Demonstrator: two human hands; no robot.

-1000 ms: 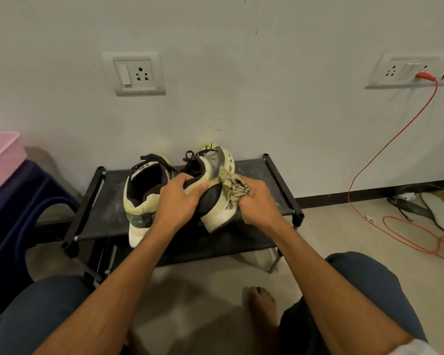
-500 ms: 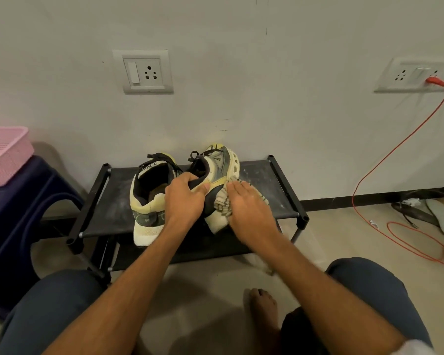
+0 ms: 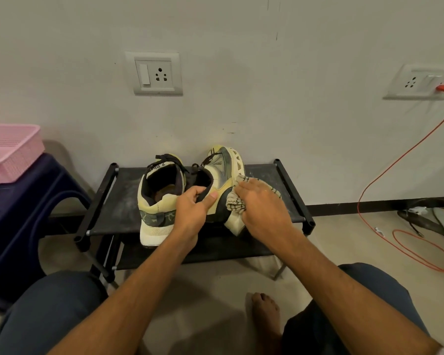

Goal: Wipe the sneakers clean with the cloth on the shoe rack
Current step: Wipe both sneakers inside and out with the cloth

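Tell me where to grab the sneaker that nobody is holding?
Probably by the heel collar, from above on the near side: that sneaker stands upright on the rack, heel toward us, opening facing up.

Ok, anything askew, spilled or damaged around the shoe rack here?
Nothing damaged or spilled. One sneaker is tipped sideways, but only because the left hand grips its collar while the right hand holds the cloth against it. The rack shelf shows pale dusty smears.

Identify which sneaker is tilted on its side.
The right-hand sneaker, gripped by the left hand and wiped with the cloth; the other sneaker stands flat on the rack.
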